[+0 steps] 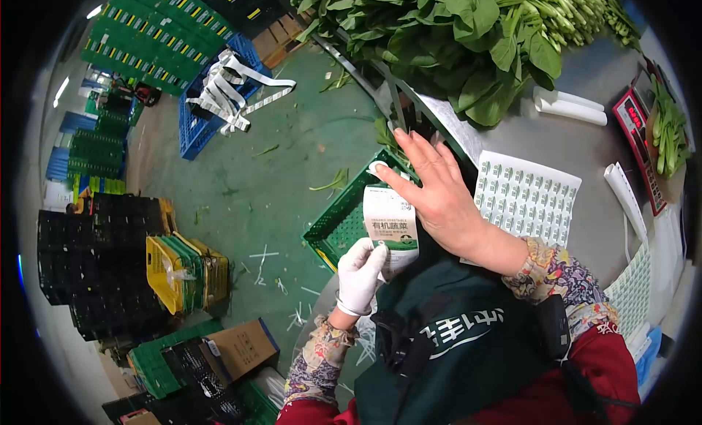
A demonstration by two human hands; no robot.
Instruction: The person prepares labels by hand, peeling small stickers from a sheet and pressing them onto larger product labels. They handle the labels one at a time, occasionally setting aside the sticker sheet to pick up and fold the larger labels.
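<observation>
My left hand [360, 271], in a white glove, pinches the lower part of a paper label [391, 231] with Chinese print and a green band. My right hand [450, 209] is bare, its fingers stretched out and apart beside the label's upper end. At the tip of its lowest finger is a small white round piece [377, 167], perhaps a sticker. Behind the label stands a green plastic crate [336, 231]. A sheet of small green-and-white stickers [523, 198] lies on the metal table, just right of my right hand.
Leafy greens [475, 37] are heaped on the table [545, 136], near white paper rolls [570, 107]. A red scale [636, 132] carries a bunch of greens. Label strips hang from a blue crate [194, 125]. Stacked crates [102, 264] and a cardboard box [245, 348] stand left.
</observation>
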